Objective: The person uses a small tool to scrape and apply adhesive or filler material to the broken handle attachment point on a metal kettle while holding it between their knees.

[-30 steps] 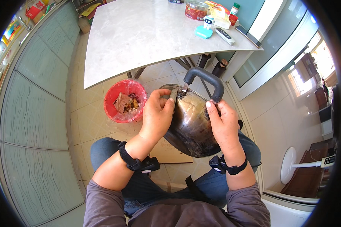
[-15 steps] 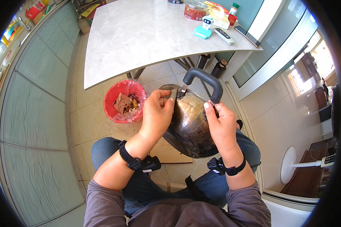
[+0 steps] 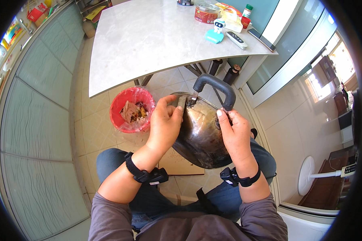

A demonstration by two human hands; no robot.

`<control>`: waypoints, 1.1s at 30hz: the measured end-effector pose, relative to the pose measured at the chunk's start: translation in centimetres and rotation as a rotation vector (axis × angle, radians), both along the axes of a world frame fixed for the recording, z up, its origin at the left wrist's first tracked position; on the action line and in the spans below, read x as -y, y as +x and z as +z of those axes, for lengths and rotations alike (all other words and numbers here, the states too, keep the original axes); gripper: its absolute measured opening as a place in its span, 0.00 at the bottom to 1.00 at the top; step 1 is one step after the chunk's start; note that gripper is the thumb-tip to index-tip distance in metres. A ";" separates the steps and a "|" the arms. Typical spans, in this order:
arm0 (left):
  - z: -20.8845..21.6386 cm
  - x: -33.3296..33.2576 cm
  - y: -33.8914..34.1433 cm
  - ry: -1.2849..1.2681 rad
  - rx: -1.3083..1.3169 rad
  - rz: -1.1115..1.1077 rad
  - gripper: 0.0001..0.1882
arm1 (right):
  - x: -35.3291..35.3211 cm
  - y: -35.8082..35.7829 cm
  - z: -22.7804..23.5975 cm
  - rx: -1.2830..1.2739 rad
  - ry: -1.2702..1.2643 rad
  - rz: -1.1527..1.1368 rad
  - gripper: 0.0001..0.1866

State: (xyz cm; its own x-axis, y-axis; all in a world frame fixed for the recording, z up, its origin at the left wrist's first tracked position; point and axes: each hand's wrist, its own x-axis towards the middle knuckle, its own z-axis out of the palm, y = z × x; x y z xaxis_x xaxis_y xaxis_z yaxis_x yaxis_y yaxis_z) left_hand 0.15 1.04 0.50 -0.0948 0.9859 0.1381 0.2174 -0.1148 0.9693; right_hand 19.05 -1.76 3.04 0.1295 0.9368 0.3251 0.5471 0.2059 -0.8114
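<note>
A scorched metal pot point(image 3: 203, 126) rests tilted above my lap, its surface stained brown and black. Its curved black handle point(image 3: 217, 84) sticks up at the far side. My right hand point(image 3: 236, 130) grips the pot beside the handle's right end, thumb on top and fingers curled beneath. Between the thumb and fingers of my left hand point(image 3: 165, 124) is a thin grey-green scouring piece point(image 3: 182, 101), pressed to the pot near the handle's left mount. Whether this piece is a pad or sandpaper cannot be made out.
A red bin point(image 3: 114, 114) lined with clear plastic holds scraps on the tiled floor to the left. Ahead stands a pale table point(image 3: 140, 36) with a small robot figure point(image 3: 216, 34), a remote point(image 3: 236, 40) and a phone point(image 3: 262, 39). Cardboard point(image 3: 181, 164) lies below the pot.
My left hand has slid slightly left along the pot with the scouring piece. My right hand and the pot stay almost where they were.
</note>
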 end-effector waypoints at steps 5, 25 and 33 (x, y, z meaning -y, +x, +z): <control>-0.6 -0.5 -1.1 -0.106 0.112 -0.093 0.14 | -0.1 0.4 -0.4 -0.018 0.049 0.004 0.13; 3.3 -1.0 -1.2 0.592 -0.569 -0.034 0.07 | -0.3 0.2 -0.8 0.038 0.068 0.034 0.12; 8.4 -2.0 -2.1 1.018 -1.264 -0.110 0.11 | 0.2 -1.2 -0.2 0.105 0.085 0.008 0.11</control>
State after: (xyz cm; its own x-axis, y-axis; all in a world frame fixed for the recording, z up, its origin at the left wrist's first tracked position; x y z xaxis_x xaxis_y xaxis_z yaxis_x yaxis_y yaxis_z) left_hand -1.96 3.01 8.88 0.6398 0.4373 0.6320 0.7197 -0.6293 -0.2932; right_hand 17.80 -2.00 2.81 0.0834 0.9062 0.4146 0.6265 0.2758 -0.7290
